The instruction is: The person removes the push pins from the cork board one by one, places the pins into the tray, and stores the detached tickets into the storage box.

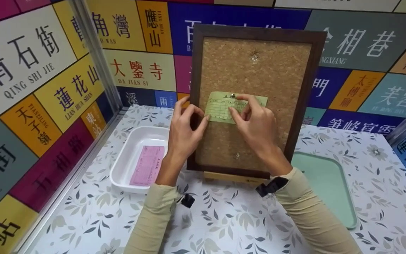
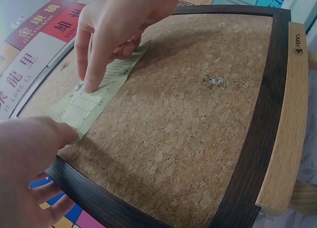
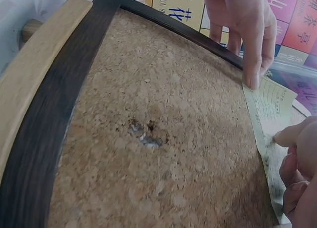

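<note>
A brown-framed cork board stands tilted back on a pale wooden stand. Across its middle lies a green printed slip, with a small shiny pin at its upper edge. My left hand holds the frame's left side, its thumb on the slip's lower left corner and its fingers past the frame edge. My right hand is over the slip: the thumb touches the paper and the bent index finger is beside the pin. Clear, shiny pins show in the cork above and below.
At left, a white tray holds a pink printed slip. A mint green tray lies at right, partly behind the right forearm. The table has a leaf-patterned cover; panels with colourful street names stand behind and beside it.
</note>
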A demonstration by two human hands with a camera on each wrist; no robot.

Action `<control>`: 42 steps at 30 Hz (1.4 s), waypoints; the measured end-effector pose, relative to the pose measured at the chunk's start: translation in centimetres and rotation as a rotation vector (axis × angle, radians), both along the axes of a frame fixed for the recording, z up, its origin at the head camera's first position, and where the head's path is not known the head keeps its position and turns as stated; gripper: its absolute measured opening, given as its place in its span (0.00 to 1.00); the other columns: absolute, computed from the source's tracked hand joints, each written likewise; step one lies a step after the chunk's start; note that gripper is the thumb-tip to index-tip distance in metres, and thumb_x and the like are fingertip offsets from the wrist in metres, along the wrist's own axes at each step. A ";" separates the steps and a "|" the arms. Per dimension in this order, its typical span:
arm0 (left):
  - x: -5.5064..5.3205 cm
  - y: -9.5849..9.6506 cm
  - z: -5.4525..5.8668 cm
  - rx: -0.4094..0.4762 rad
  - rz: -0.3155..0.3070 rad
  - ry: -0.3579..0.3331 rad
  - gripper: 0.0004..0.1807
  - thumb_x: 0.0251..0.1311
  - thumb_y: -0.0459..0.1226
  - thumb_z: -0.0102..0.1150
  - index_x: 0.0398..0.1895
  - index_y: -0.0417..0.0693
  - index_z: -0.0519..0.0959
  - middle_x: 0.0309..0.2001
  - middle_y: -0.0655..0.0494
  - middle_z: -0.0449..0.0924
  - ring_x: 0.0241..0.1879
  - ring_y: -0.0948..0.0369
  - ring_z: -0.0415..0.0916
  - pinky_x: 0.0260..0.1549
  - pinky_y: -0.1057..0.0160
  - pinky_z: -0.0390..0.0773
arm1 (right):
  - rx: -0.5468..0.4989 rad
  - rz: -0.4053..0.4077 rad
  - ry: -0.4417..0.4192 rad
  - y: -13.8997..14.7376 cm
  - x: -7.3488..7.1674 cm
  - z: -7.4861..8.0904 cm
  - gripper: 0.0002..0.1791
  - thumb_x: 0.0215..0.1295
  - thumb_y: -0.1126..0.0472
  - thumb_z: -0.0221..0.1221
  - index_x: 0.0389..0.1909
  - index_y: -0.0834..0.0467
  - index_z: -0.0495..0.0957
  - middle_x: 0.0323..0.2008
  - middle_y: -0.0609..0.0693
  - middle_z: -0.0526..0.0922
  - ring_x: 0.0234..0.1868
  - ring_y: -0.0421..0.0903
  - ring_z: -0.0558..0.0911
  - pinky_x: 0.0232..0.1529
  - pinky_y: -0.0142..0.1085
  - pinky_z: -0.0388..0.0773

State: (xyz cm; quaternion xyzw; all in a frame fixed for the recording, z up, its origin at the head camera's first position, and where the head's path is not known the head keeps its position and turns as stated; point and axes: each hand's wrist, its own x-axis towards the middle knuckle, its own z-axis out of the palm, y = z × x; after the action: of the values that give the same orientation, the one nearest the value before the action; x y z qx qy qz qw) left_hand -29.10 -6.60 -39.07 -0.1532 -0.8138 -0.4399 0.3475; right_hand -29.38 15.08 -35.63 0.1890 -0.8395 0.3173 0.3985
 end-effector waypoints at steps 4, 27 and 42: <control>-0.2 0.0 -0.1 0.001 -0.015 0.010 0.08 0.65 0.40 0.75 0.38 0.48 0.84 0.72 0.45 0.74 0.76 0.52 0.70 0.72 0.47 0.75 | -0.020 -0.004 0.014 -0.3 -0.1 0.3 0.17 0.72 0.53 0.72 0.56 0.54 0.86 0.19 0.46 0.80 0.17 0.39 0.75 0.22 0.35 0.68; -0.3 -0.5 -0.2 -0.002 -0.041 0.002 0.08 0.66 0.41 0.76 0.36 0.49 0.85 0.72 0.45 0.74 0.77 0.51 0.69 0.76 0.46 0.72 | -0.066 0.006 0.030 -0.8 -0.5 1.0 0.10 0.73 0.57 0.69 0.50 0.55 0.89 0.18 0.47 0.80 0.18 0.38 0.73 0.23 0.32 0.66; -0.4 -0.6 -0.3 0.037 -0.021 0.005 0.10 0.72 0.46 0.69 0.42 0.50 0.86 0.69 0.49 0.77 0.76 0.56 0.71 0.63 0.54 0.83 | -0.113 -0.004 0.034 -1.0 -0.9 1.0 0.06 0.74 0.56 0.68 0.45 0.54 0.89 0.17 0.46 0.78 0.18 0.38 0.71 0.25 0.31 0.63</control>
State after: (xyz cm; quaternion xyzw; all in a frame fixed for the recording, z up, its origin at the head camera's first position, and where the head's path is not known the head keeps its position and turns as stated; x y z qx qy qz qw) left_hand -29.46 -7.19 -39.36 -0.1563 -0.8030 -0.4581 0.3478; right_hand -30.29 14.05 -34.59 0.1699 -0.8139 0.3599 0.4234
